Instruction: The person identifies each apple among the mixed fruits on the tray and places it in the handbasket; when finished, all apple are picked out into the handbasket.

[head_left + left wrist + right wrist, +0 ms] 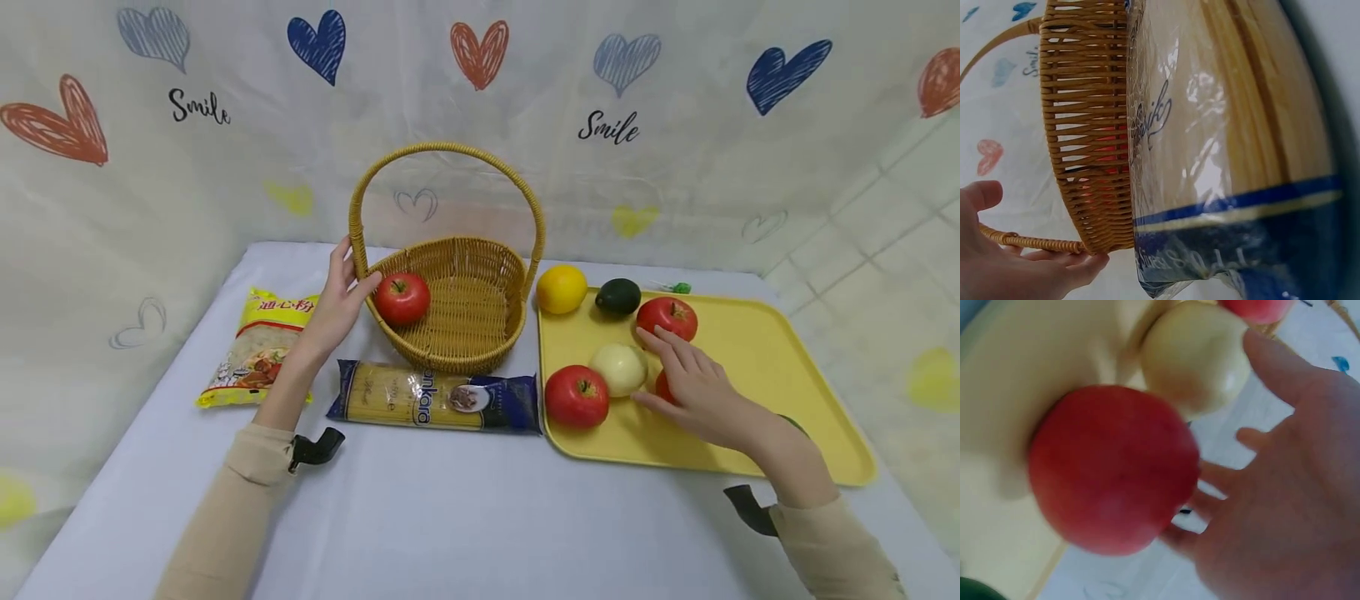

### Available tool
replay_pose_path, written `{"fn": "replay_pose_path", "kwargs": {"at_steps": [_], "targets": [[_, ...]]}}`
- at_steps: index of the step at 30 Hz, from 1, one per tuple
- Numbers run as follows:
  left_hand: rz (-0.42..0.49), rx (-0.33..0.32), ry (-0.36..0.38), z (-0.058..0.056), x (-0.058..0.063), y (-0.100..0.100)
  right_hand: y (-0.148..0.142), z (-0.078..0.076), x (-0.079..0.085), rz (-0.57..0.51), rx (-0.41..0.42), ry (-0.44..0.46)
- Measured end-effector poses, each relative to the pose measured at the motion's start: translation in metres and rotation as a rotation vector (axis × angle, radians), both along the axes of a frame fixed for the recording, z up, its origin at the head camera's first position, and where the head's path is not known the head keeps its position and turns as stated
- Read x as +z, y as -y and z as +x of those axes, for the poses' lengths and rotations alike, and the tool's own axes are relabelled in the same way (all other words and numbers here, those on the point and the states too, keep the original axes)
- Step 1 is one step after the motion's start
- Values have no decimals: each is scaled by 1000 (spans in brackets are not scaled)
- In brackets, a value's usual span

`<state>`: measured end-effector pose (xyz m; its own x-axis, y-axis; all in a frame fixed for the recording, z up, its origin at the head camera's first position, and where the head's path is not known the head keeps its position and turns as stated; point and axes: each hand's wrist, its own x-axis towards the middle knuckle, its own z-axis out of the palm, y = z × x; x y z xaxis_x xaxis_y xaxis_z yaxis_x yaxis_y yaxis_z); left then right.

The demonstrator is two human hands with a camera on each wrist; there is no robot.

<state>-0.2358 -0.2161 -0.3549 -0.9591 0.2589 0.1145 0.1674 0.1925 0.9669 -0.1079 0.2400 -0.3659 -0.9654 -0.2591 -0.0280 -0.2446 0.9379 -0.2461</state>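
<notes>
Indeed, the right fingers (1219, 477) sit beside a round red apple (1113, 472).

Curtained tabletop booth: white cloth (480, 508), heart-printed "Smile" sheeting (532, 100) behind.

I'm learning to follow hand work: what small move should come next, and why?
Probably close the right hand around the red apple beneath it. That hand is open over the yellow tray with that apple close by, while the left hand is at the basket, which holds one other apple and has room.
</notes>
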Motion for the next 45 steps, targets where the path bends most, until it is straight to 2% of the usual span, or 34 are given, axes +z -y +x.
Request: {"fn": "replay_pose_path", "kwargs": {"at_steps": [5,12,17,23,27,30,36,41,45], "targets": [[9,18,8,3,-3,1,-14,5,-4,56,-36,44],[15,-2,3,6,-1,-3,-28,10,-8,108,-60,63],[6,-9,-6,10,1,-4,-33,17,-14,102,-45,93],[-20,-9,21,18,-7,4,-31,29,-26,108,2,81],[-11,-16,-4,14,-5,1,-33,31,-18,119,1,43],[0,-13,-21,10,-1,-2,-35,31,-8,122,-4,59],[12,-14,-23,10,-1,-2,-31,36,2,77,-19,226],[9,-14,-24,10,0,-3,-21,42,11,54,18,290],[11,-18,-21,10,1,-3,-7,46,21,57,1,356]]}}
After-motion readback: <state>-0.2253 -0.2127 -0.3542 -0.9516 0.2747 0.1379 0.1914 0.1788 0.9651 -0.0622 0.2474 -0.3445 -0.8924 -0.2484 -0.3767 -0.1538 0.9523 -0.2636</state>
